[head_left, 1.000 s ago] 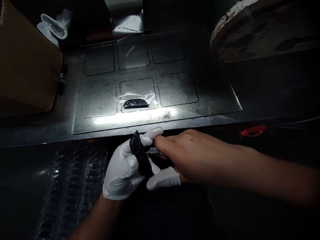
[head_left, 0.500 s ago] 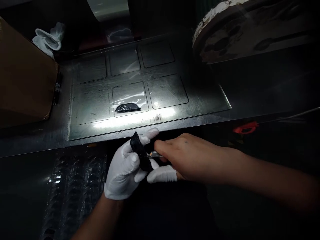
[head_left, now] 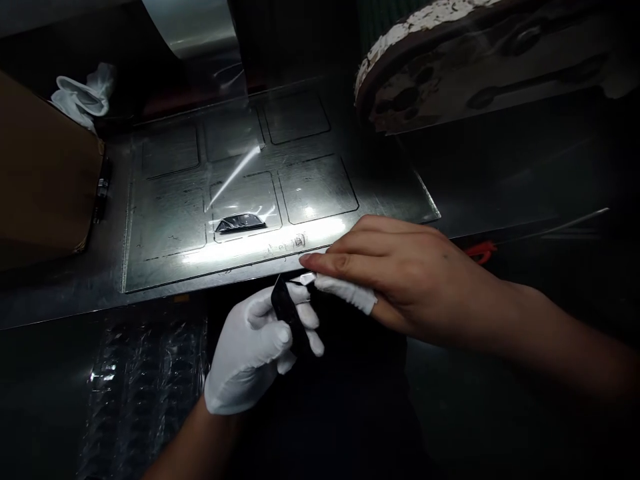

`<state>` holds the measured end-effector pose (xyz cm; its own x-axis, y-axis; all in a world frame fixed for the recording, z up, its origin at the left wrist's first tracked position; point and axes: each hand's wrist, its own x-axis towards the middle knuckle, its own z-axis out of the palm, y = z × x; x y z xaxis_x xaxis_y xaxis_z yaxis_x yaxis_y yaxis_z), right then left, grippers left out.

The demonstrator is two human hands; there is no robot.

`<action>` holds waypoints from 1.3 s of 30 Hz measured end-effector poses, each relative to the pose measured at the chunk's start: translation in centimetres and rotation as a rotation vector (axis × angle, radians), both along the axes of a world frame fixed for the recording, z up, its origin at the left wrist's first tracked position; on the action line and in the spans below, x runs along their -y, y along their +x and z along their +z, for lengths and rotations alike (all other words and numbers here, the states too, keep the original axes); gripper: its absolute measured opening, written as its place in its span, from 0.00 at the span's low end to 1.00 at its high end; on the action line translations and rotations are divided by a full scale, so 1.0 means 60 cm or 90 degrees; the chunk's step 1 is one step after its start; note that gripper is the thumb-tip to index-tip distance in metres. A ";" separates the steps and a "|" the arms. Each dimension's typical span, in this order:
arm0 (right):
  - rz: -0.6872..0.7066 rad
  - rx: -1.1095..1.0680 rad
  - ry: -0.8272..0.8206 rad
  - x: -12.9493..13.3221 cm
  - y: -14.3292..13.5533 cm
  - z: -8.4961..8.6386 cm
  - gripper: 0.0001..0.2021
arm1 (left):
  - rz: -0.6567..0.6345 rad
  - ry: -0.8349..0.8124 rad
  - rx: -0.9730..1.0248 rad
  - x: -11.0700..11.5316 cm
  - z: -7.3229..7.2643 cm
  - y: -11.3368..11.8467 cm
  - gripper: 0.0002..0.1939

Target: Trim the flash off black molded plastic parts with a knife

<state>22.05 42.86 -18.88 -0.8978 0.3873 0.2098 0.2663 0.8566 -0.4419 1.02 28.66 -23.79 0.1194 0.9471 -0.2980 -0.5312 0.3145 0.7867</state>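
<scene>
My left hand (head_left: 250,353), in a white glove, is closed around a small black, angular piece (head_left: 290,313), held tilted just off the bench's front edge. My right hand (head_left: 400,267) is bare except for a white fabric cover on its thumb. Between that thumb and the fingers sits a slim metal tool (head_left: 307,279), with only its bright end showing beside the top of the black piece; the rest is hidden in the hand. On the bench lies a second black piece (head_left: 241,223) of similar shape, with clear film around it.
A clear sheet (head_left: 165,270) with dark rounded outlines covers the metal bench. At left stand a cardboard box (head_left: 45,173), a white cloth (head_left: 85,97) and a clear moulded tray (head_left: 145,387). A belt machine (head_left: 430,73) is at upper right; a red-handled tool (head_left: 483,252) lies behind my right wrist.
My right hand has moved up from the middle of the black piece to its upper end, its fingers now straighter. The left hand keeps its hold, and the view has shifted slightly.
</scene>
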 end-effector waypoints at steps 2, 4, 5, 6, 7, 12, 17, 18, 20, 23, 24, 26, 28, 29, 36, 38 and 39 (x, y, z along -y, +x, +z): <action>0.016 0.024 0.015 0.001 -0.010 0.009 0.23 | -0.006 -0.014 -0.022 0.003 0.001 -0.002 0.21; 0.033 0.047 0.019 0.001 -0.019 0.015 0.22 | -0.007 -0.017 -0.033 0.005 0.004 -0.004 0.21; 0.039 0.057 0.019 0.001 -0.023 0.018 0.21 | -0.005 -0.016 -0.036 0.005 0.005 -0.005 0.22; 0.042 0.065 0.020 0.002 -0.027 0.020 0.20 | -0.002 -0.019 -0.037 0.006 0.006 -0.006 0.22; 0.042 0.073 0.021 0.002 -0.030 0.021 0.20 | 0.002 -0.026 -0.039 0.006 0.007 -0.008 0.22; 0.035 0.114 0.065 0.007 -0.040 0.025 0.19 | 0.024 -0.074 -0.087 0.008 0.012 -0.014 0.20; 0.012 0.147 0.119 0.012 -0.048 0.025 0.19 | 0.006 -0.107 -0.121 0.011 0.015 -0.022 0.20; 0.007 0.151 0.125 0.013 -0.050 0.025 0.19 | 0.000 -0.112 -0.119 0.011 0.015 -0.023 0.20; 0.006 0.164 0.127 0.014 -0.054 0.025 0.19 | -0.011 -0.116 -0.110 0.011 0.015 -0.026 0.20; 0.009 0.174 0.123 0.016 -0.054 0.025 0.18 | -0.024 -0.109 -0.080 0.011 0.012 -0.031 0.20; 0.005 0.165 0.116 0.017 -0.053 0.025 0.18 | -0.027 -0.103 -0.065 0.011 0.010 -0.033 0.21; -0.014 0.117 0.086 0.019 -0.049 0.026 0.18 | -0.029 -0.089 -0.031 0.012 0.007 -0.036 0.20; -0.030 0.067 0.038 0.022 -0.046 0.028 0.17 | -0.008 -0.063 -0.008 0.015 0.003 -0.039 0.20; -0.031 0.056 0.016 0.023 -0.045 0.030 0.17 | 0.007 -0.049 -0.002 0.016 0.002 -0.040 0.20; -0.033 0.174 -0.012 0.036 -0.064 0.050 0.16 | 0.038 -0.015 -0.042 0.021 0.006 -0.041 0.26; -0.034 0.169 -0.010 0.039 -0.071 0.049 0.14 | 0.052 -0.018 -0.059 0.022 0.007 -0.039 0.27; -0.031 0.167 -0.011 0.040 -0.073 0.048 0.14 | 0.057 -0.019 -0.064 0.022 0.007 -0.039 0.27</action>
